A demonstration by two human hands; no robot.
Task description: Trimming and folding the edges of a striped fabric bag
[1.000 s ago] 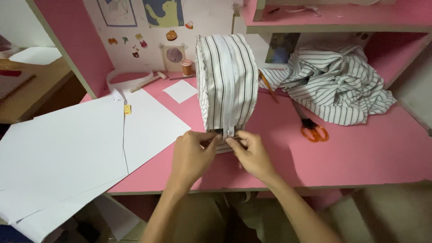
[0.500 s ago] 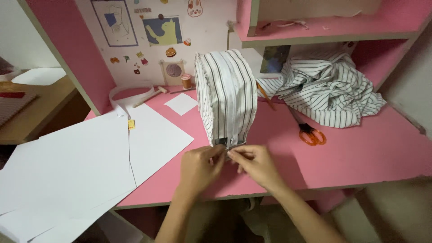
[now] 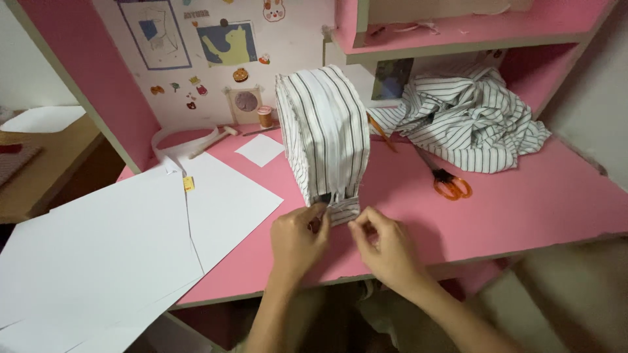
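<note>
Head view looks down on a pink counter (image 3: pixel 536 202) where a boxy pouch of white fabric with dark stripes (image 3: pixel 324 134) stands upright near the middle, its zipper running over the top and down the near face. At the bottom of that near face, just above the counter's front edge, the left hand (image 3: pixel 297 238) pinches the lower corner of the pouch, thumb and fingers pressed together on the fabric beside the end of the zipper. The right hand (image 3: pixel 386 248) sits just beside it, fingers curled and pinched at the striped flap on the pouch's near bottom edge; whether it grips the fabric itself or something small there cannot be told. The two hands are close together, almost touching

Left of the pouch lie large white paper sheets (image 3: pixel 131 242), overlapping and hanging over the counter's front edge, with a small white square of paper (image 3: pixel 260 149) behind them. Orange-handled scissors (image 3: pixel 448 183) lie to the right of the pouch, well apart from the hands. Behind the scissors a heap of the same striped cloth (image 3: pixel 464 117) is bunched under a pink shelf (image 3: pixel 458 36). A small spool of thread (image 3: pixel 264 116) stands against the back wall
</note>
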